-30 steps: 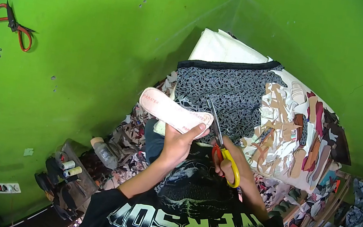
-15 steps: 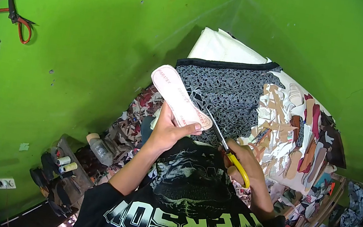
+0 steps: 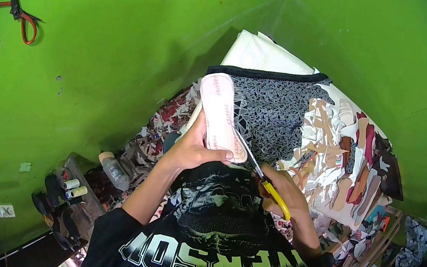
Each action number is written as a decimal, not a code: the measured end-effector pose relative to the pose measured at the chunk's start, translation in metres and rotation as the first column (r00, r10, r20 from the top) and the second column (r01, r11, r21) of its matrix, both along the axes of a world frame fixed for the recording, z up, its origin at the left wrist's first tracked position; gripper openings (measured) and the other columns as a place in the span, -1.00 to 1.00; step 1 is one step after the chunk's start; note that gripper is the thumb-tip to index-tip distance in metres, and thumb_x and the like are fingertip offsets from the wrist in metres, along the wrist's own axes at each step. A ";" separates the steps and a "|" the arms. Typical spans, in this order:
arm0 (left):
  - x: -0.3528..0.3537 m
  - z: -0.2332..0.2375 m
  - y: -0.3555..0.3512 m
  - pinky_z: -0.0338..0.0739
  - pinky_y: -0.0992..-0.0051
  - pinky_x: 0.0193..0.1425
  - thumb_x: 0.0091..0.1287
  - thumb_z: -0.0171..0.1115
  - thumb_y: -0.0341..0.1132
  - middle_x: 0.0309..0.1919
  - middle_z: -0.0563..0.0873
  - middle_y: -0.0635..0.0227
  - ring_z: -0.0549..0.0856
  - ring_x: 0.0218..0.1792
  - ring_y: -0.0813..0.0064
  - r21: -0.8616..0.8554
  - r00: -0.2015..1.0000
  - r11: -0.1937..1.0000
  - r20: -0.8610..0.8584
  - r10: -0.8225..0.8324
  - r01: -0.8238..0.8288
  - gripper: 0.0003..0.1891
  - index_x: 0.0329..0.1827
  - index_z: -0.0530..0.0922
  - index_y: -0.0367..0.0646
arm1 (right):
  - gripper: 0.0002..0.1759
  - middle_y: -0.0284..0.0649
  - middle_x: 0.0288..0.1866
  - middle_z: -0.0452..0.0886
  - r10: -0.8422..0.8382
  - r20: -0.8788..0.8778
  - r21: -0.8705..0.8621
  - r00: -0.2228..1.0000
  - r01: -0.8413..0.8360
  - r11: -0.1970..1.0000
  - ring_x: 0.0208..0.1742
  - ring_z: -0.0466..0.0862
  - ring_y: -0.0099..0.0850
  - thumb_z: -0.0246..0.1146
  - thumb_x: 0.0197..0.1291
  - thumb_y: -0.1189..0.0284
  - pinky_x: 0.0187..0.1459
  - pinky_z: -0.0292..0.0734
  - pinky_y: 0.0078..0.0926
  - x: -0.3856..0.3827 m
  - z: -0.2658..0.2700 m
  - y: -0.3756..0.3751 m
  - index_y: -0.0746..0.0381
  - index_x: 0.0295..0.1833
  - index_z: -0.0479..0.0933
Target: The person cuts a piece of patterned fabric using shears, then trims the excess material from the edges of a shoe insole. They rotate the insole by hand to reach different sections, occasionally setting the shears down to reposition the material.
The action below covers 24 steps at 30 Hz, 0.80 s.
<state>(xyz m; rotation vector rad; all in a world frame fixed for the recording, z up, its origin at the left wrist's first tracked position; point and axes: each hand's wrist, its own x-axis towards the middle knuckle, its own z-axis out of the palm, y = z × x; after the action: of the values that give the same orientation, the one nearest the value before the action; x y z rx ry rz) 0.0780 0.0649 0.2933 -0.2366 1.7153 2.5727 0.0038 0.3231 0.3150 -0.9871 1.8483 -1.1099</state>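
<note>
My left hand point(image 3: 193, 147) grips a pale insole point(image 3: 220, 113) printed with red "PARATEX" lettering, thumb on top near its lower end. A dark line runs just inside the insole's edge. In my right hand point(image 3: 286, 190) is a pair of scissors point(image 3: 257, 166) with yellow handles. The blades point up and left and meet the insole's right edge close to its lower end. Thin trimmed strands hang along that edge. Beyond the insole lies a black and grey patterned cloth point(image 3: 278, 107) with a black band at its top.
Cut scraps point(image 3: 327, 145) in white, tan and maroon cover the right side of the work surface. Red-handled scissors point(image 3: 18, 14) hang on the green wall. At the lower left are thread spools point(image 3: 76, 191) and a plastic bottle point(image 3: 116, 173); a wooden rack point(image 3: 371, 259) stands lower right.
The insole has turned more upright, its top end swinging right, and its lower end has dropped slightly. The scissors have shifted a little left and down, staying against its right edge.
</note>
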 end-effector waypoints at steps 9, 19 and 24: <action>0.001 -0.006 -0.002 0.71 0.36 -0.18 0.02 0.42 -0.73 0.07 0.51 0.15 0.68 -0.07 0.31 -0.022 0.999 0.999 -0.017 -0.037 0.037 0.08 0.54 -0.10 -0.16 | -0.49 -0.03 -0.57 0.44 -0.008 -0.005 0.041 1.000 0.008 0.999 -0.56 0.48 0.00 0.34 -0.10 0.34 -0.45 0.35 -0.19 0.005 0.000 -0.008 0.32 -0.04 0.34; 0.000 0.003 0.007 0.72 0.36 -0.26 0.01 0.38 -0.77 0.06 0.53 0.17 0.72 -0.12 0.30 0.179 0.996 0.983 0.065 -0.062 0.050 0.13 0.58 -0.13 -0.04 | -0.48 -0.06 -0.56 0.43 -0.057 -0.013 -0.017 0.998 0.057 0.998 -0.51 0.50 0.06 0.35 -0.06 0.29 -0.41 0.40 -0.20 0.011 -0.013 -0.017 0.30 -0.09 0.28; 0.000 -0.006 0.015 0.72 0.38 -0.30 0.01 0.36 -0.76 0.05 0.53 0.17 0.73 -0.12 0.29 0.293 0.992 0.954 0.086 -0.087 0.058 0.16 0.59 -0.18 0.07 | -0.37 -0.04 -0.52 0.42 -0.104 0.004 -0.056 0.995 0.104 0.993 -0.48 0.51 0.07 0.43 -0.04 0.11 -0.39 0.41 -0.20 0.014 -0.020 -0.026 0.30 -0.08 0.29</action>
<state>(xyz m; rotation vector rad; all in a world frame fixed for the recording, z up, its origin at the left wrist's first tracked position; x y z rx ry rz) 0.0776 0.0803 0.2877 -0.2759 1.2689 2.6639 0.0180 0.2971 0.2953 -0.9297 1.8951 -1.2301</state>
